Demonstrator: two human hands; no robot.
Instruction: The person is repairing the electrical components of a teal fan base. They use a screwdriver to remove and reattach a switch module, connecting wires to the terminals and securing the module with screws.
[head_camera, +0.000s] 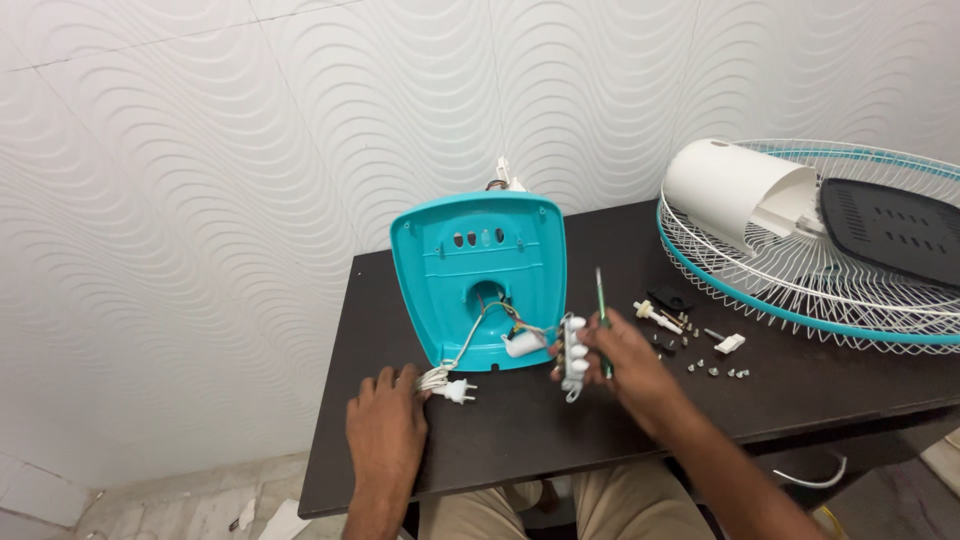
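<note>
Switch block (574, 357), white with a row of round buttons, sits gripped with a green screwdriver (602, 310) in the right hand (620, 357); left hand (387, 425) lies flat, fingers touching the coiled cord (436, 378).

White wall (200, 150) with wavy relief panels fills upper frame. Dark brown table (800, 390) across centre and right. Pale tiled floor (150, 505) lower left, paper scraps on it.
</note>
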